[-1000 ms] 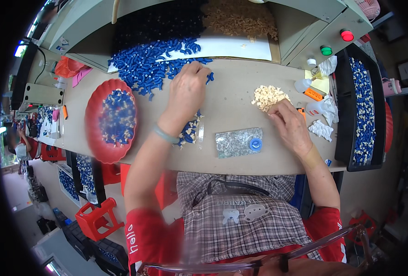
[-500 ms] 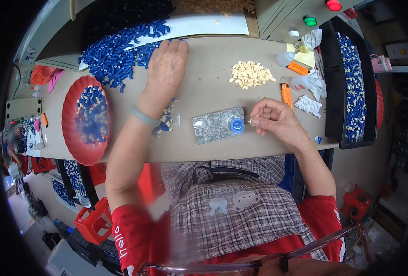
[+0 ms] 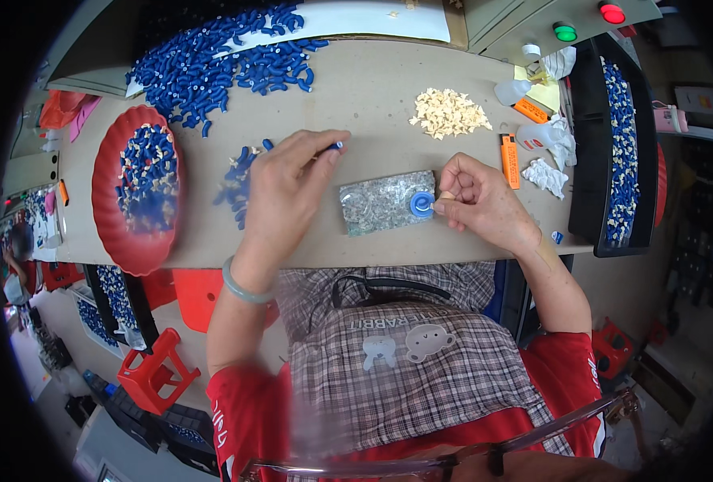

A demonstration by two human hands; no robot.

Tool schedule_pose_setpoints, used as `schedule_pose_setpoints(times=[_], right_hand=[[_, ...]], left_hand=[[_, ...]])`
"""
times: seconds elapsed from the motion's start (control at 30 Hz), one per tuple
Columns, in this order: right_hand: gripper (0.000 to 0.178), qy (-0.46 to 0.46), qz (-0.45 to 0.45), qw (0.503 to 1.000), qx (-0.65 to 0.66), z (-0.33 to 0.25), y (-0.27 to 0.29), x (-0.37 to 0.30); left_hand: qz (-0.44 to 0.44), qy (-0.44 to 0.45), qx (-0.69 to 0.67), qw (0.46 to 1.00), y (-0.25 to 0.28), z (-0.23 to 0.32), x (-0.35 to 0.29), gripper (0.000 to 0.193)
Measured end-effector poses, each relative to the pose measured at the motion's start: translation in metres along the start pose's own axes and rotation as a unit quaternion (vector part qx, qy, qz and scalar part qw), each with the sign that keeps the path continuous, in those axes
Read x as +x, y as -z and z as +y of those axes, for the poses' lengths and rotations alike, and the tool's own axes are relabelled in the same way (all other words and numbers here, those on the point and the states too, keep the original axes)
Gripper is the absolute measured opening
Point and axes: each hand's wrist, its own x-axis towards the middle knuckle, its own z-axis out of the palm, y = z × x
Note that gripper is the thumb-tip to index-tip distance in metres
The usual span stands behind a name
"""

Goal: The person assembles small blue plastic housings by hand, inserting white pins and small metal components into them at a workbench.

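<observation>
Left hand (image 3: 283, 197) pinching blue piece (image 3: 336, 146), pale-ended, right hand (image 3: 486, 202) pinching tiny cream piece (image 3: 446, 195)

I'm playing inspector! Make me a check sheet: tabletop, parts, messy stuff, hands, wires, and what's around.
Surface: beige tabletop, partly covered
Job's things: heaped blue curved pieces and cream pieces, grey speckled block bearing a blue cup, red tray of mixed pieces
Clutter: orange tool, crumpled tissue, clear bottle
Hands: left hand pinches a blue piece; right hand, at the cup, pinches a pale piece
Cables: nothing clearly seen
Surroundings: black tray of mixed pieces at right; red stool at lower left
</observation>
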Motion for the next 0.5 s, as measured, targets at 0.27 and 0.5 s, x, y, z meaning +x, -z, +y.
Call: schedule_pose_setpoints(times=[0.27, 0.5], right_hand=[[0.023, 0.013, 0.006, 1.000, 0.001, -0.001, 0.002, -0.002], [0.023, 0.040, -0.040, 0.968, 0.246, 0.012, 0.007, -0.008]], left_hand=[[-0.042, -0.039, -0.044, 0.997, -0.015, 0.000, -0.023, 0.016], [-0.088, 0.060, -0.173, 0.979, -0.040, 0.016, -0.038, 0.016]])
